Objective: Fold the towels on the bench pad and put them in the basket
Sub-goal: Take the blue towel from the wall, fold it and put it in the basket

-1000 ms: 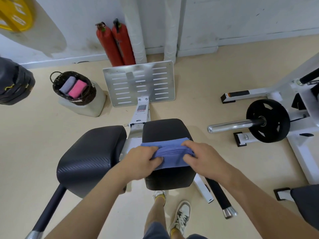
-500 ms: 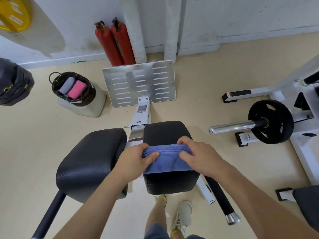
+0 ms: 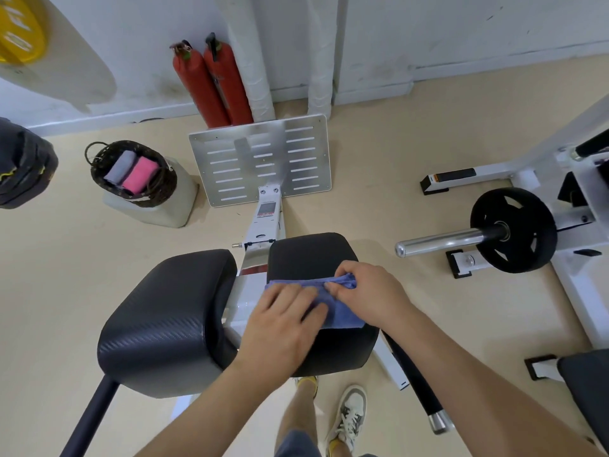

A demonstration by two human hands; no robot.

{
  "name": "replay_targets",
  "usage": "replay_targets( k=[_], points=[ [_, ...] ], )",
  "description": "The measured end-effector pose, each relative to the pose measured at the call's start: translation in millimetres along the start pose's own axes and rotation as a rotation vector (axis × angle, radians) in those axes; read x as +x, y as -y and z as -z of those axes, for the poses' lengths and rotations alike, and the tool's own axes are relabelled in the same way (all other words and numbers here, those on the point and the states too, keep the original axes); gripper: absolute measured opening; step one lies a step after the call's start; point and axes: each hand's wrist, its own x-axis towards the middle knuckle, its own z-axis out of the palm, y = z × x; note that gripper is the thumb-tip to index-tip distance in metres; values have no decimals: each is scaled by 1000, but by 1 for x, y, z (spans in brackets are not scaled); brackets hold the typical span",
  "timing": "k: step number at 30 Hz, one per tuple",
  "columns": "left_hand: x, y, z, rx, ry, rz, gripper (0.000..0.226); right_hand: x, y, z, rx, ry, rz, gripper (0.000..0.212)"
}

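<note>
A blue towel point(image 3: 341, 311) lies folded on the right black bench pad point(image 3: 309, 255). My left hand point(image 3: 283, 321) lies flat on the towel's left half, fingers spread and pressing down. My right hand point(image 3: 369, 288) pinches the towel's far right corner between thumb and fingers. The dark woven basket point(image 3: 99, 159) stands on a white block at the far left, holding a grey towel point(image 3: 120, 166) and a pink towel point(image 3: 140, 174), both folded.
A second black pad point(image 3: 164, 318) sits left of the towel's pad. Beyond lie a slotted metal footplate point(image 3: 260, 159) and two red fire extinguishers point(image 3: 211, 84). A barbell with a black weight plate point(image 3: 514, 229) lies on the floor at right. My feet are below.
The far edge of the towel has been folded toward me. My left hand let go of its edge and now lies flat on top; my right hand shifted to the far right corner.
</note>
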Motion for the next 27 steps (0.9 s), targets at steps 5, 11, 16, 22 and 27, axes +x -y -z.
replay_targets(
  k=[5, 11, 16, 22, 27],
  points=[
    [-8, -3, -10, 10, 222, 46, 38, -1, 15, 3, -84, -93, -92, 35],
    [13, -5, -18, 68, 262, 137, 24, -16, 13, -2, -461, -446, 423, 20],
    [30, 11, -21, -23, 414, 167, 25, -25, -14, 2, -398, -73, 367, 48],
    [68, 35, -6, -242, 601, 429, 32, -7, 13, 20, 87, -63, 78, 46],
    [76, 32, 64, -1104, 227, 1028, 35, -44, 38, 58, 851, 178, 72, 59]
  ],
)
